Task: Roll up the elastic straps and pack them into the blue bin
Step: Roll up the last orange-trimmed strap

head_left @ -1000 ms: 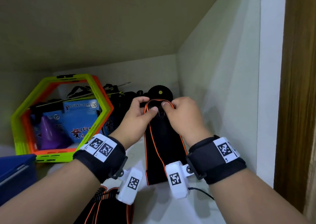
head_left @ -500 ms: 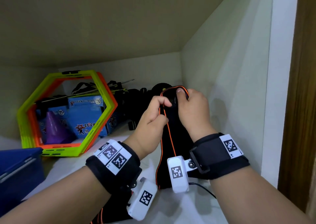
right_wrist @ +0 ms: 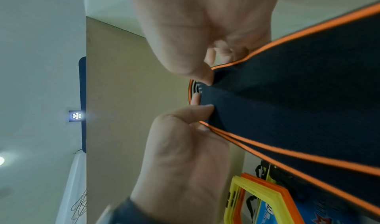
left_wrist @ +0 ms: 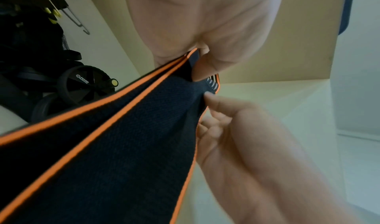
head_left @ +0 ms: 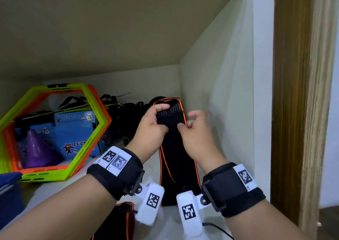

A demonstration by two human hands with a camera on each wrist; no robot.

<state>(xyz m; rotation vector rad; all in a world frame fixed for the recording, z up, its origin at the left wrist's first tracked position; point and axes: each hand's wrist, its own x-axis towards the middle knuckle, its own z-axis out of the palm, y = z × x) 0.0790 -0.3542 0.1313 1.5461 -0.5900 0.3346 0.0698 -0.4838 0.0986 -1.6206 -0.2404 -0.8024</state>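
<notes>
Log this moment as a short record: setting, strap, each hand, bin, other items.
setting: shelf inside a cupboard
strap: black strap with orange edging, held up by its top end, not rolled
left hand: left hand pinches the strap's top end
right hand: right hand pinches the strap's right edge; blurred
bin: blue bin at far left, mostly out of frame
other items: hexagon rings, purple cone, blue boxes

Bare forearms, black wrist straps [head_left: 117, 173], white coded tags, white camera pods [head_left: 189, 212]
</notes>
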